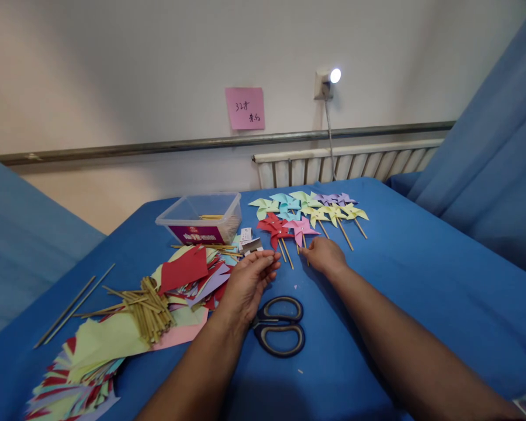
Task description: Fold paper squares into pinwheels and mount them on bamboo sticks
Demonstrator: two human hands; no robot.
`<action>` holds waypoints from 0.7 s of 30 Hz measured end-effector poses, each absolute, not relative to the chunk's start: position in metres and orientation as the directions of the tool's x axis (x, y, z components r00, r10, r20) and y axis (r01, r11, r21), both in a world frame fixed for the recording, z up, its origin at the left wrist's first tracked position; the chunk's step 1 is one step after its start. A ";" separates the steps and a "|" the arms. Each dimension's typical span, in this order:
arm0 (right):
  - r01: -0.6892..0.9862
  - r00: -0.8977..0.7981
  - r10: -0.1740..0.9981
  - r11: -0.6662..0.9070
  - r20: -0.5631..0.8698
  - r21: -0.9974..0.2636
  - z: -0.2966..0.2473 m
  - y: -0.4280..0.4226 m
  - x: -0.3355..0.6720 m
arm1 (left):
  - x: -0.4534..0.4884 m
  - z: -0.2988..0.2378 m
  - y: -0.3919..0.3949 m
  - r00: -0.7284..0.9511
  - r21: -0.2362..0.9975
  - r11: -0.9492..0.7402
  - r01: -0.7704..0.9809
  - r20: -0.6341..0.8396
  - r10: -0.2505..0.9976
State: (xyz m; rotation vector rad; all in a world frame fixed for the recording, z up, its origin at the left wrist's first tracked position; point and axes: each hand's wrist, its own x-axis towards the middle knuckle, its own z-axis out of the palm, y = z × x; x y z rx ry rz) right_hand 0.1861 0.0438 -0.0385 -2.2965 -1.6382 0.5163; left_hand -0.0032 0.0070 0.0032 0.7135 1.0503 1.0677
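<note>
Pinching the pink pinwheel's stick (304,241), right hand (326,255) in narrow grip

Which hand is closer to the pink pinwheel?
Right. The right hand is close beside the pink pinwheel, at its lower right; the left hand is farther off, at its lower left.

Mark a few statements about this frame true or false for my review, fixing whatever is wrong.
1. The right hand is by a pink pinwheel. True.
2. The right hand grips the scissors. False: the scissors lie on the table beside the left hand.
3. The box stands left of the pinwheels. True.
4. The stick pile is in the box. False: the stick pile lies on paper.
5. The note is on the wall. True.
</note>
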 end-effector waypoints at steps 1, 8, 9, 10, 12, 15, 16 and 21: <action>0.846 0.306 0.944 -0.330 -0.125 -0.418 -0.038 0.045 0.185 | -0.003 0.003 0.007 0.116 0.872 0.350 -0.343 -0.331 0.937; 0.834 0.334 0.936 -0.347 -0.108 -0.429 -0.038 0.047 0.183 | -0.003 -0.001 0.009 0.108 0.882 0.351 -0.315 -0.334 0.936; 0.832 0.336 0.936 -0.346 -0.103 -0.434 -0.038 0.047 0.184 | -0.004 -0.002 0.010 0.110 0.883 0.350 -0.312 -0.332 0.937; 0.830 0.337 0.937 -0.344 -0.098 -0.438 -0.037 0.047 0.184 | -0.004 -0.003 0.010 0.112 0.885 0.347 -0.309 -0.329 0.938; 0.828 0.337 0.937 -0.339 -0.086 -0.447 -0.035 0.046 0.185 | -0.004 -0.006 0.012 0.111 0.893 0.336 -0.300 -0.318 0.942; 0.823 0.336 0.942 -0.301 -0.015 -0.482 -0.030 0.039 0.182 | -0.004 -0.011 0.015 0.076 0.917 0.298 -0.265 -0.288 0.955; 0.821 0.324 0.946 -0.269 0.022 -0.504 -0.027 0.035 0.180 | -0.004 -0.012 0.016 0.054 0.926 0.282 -0.251 -0.278 0.959; 0.791 0.145 0.981 -0.039 0.126 -0.611 -0.019 0.006 0.158 | -0.002 -0.010 0.019 -0.049 0.924 0.218 -0.315 -0.245 0.968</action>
